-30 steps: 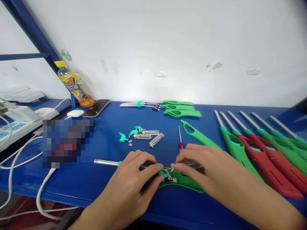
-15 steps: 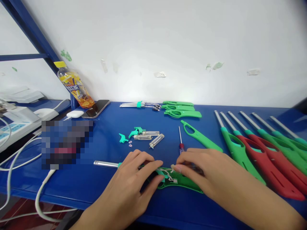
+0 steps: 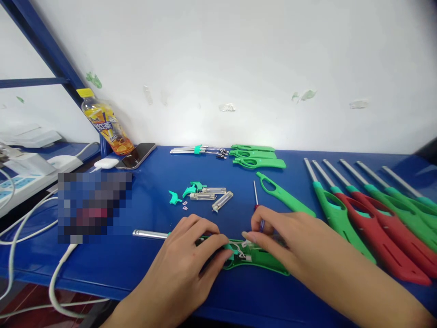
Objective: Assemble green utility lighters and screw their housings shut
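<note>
My left hand (image 3: 193,255) is closed round the front of an opened green lighter shell (image 3: 269,262), its metal tube (image 3: 150,234) sticking out to the left. Inside the shell lie a teal trigger (image 3: 230,251) under my fingertips and a looped white wire (image 3: 241,249). A clear fuel tank (image 3: 253,245) lies over the shell's handle part, largely covered by my right hand (image 3: 282,232). That hand's fingers curl at the tank, thumb and forefinger slightly apart. Just behind it, a screwdriver (image 3: 256,193) has its handle mostly hidden.
Loose clear tanks (image 3: 202,196), teal triggers (image 3: 175,197) and tiny pink pieces lie behind my hands. Metal tubes with wires (image 3: 191,150) and green shells (image 3: 259,163) are at the back. Several long lighters (image 3: 372,218) line the right; a bottle (image 3: 109,125), phone (image 3: 137,156) and cables occupy the left.
My right thumb and forefinger have parted a little, and the forefinger has risen toward the screwdriver. More of the clear tank shows over the shell. My left hand stays in place.
</note>
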Tool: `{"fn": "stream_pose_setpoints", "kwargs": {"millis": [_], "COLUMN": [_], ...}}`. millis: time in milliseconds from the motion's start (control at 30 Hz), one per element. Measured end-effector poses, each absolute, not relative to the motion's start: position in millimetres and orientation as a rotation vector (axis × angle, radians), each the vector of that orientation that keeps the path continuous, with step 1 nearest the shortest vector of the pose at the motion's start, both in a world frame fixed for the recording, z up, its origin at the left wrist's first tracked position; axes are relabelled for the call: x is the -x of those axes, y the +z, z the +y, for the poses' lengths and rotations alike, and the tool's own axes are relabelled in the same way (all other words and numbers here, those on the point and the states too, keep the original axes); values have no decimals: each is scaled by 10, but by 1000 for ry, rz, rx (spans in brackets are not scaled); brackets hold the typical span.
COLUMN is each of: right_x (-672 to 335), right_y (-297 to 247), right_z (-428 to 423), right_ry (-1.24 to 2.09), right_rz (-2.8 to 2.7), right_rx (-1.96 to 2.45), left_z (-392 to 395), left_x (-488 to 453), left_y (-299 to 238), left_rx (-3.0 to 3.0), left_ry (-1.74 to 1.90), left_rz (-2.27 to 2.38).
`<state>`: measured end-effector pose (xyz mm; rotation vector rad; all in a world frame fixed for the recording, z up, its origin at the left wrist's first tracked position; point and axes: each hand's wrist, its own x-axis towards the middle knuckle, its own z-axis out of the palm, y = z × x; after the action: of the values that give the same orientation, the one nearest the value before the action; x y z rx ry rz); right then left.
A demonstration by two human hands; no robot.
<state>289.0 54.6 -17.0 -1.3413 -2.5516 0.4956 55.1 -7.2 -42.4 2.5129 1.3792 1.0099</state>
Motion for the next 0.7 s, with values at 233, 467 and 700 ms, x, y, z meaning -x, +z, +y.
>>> {"fn": "stream_pose_setpoints", "kwargs": {"millis": [233, 467, 700], "right_x": [-2883, -2884, -2905], "right_y": [-178, -180, -151], "right_z": [560, 553, 595], "right_ry": [461, 466, 543], "right_rz": [-2540, -2527, -2563], "right_rx": [1421, 1472, 1344], "left_z": [-67, -75, -71], "left_x": [-535, -546, -546], "left_y": [-445, -423, -415], "left_rx": [-2500, -2501, -2531], "left_ry": [1003, 1060, 1048], "left_rz": [1364, 1372, 1366]}}
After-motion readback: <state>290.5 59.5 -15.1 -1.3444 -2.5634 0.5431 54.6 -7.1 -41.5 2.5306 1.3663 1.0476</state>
